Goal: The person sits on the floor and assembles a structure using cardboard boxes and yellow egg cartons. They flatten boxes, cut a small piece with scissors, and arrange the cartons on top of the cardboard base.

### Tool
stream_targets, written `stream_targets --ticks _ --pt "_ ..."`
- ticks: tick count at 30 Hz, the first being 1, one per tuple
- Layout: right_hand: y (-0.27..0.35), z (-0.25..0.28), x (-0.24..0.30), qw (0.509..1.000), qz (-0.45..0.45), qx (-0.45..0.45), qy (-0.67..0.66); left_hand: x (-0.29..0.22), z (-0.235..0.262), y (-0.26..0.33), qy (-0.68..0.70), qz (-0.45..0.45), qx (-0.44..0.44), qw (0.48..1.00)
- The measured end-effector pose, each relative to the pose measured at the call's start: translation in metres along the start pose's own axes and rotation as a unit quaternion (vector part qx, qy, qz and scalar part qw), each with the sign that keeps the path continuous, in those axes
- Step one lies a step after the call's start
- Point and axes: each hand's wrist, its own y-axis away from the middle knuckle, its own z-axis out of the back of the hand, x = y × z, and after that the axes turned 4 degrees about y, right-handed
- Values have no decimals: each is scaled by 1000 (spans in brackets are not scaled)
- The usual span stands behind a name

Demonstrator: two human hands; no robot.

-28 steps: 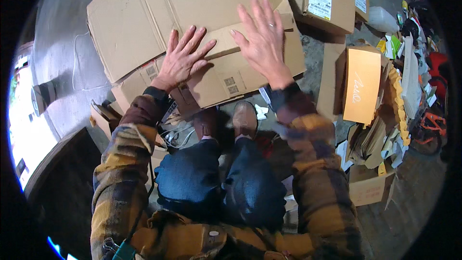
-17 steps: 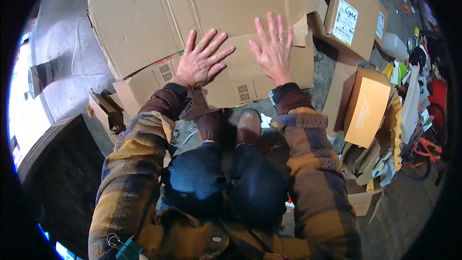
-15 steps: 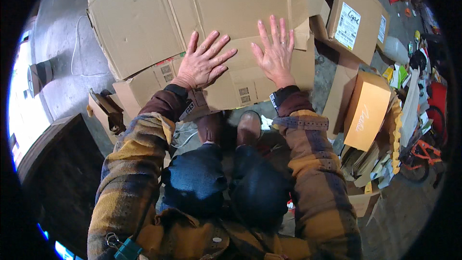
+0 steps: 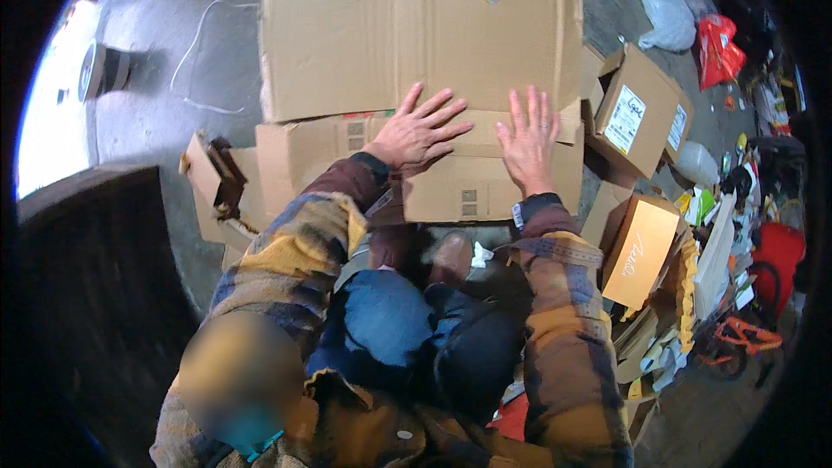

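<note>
Nearest you, your brown shoe [image 4: 452,258] stands just short of the near edge of the flattened cardboard box [image 4: 485,43] on the floor [image 4: 156,130]; a step forward could catch or tear that edge. Easing off unevenly could let the folded panels spring up along the crease, and leaning too hard could make the cardboard slide away from you. Your left hand [image 4: 412,136] and right hand [image 4: 526,151] lie palm down, fingers [image 4: 535,113] spread wide and gripping nothing, the box directly beneath them; both reach across the crease, fingertips toward the far edge. Off its right edge sits a labelled box [image 4: 656,113]; farther out lies a white bag [image 4: 663,13].
</note>
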Motion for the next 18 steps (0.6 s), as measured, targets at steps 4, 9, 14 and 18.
stream_targets --ticks 4,9,14,18 --pt "4 35 6 999 1 28 28 -5 12 0 -5 -14 -35 999" --pt "8 72 7 995 23 22 91 -13 50 23 35 -3 -124 992" --pt "33 116 -14 998 39 -43 -38 24 82 154 161 186 -299 922" --pt "67 146 -31 998 -1 -48 -33 72 81 303 64 486 -381 784"
